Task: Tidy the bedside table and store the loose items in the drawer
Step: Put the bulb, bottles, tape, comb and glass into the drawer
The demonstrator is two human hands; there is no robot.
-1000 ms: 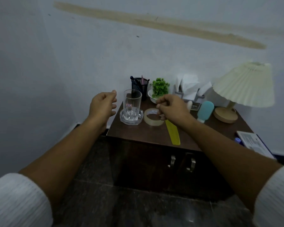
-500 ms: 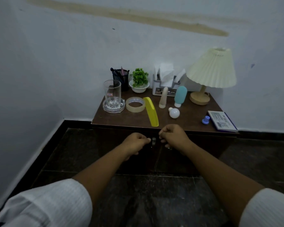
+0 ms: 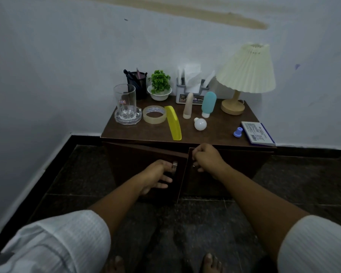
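Both hands work at the cabinet front beneath the tabletop (image 3: 215, 134), presumably so that storage is open before anything is lifted. The left hand (image 3: 157, 174) has its grip curled round the metal handle (image 3: 174, 166) of the left door (image 3: 138, 162), which stands ajar with its free edge swung outward. The right hand (image 3: 206, 158) is curled at the upper inner corner of the right door (image 3: 238, 166); whether its grip encloses a handle cannot be told. The loose items lie above, untouched. The yellow comb (image 3: 173, 123) lies flat with its long axis running back to front and its near end at the front edge, just beside the tape roll (image 3: 154, 114). The bulb (image 3: 200, 124) lies on its side, base pointing back-left.
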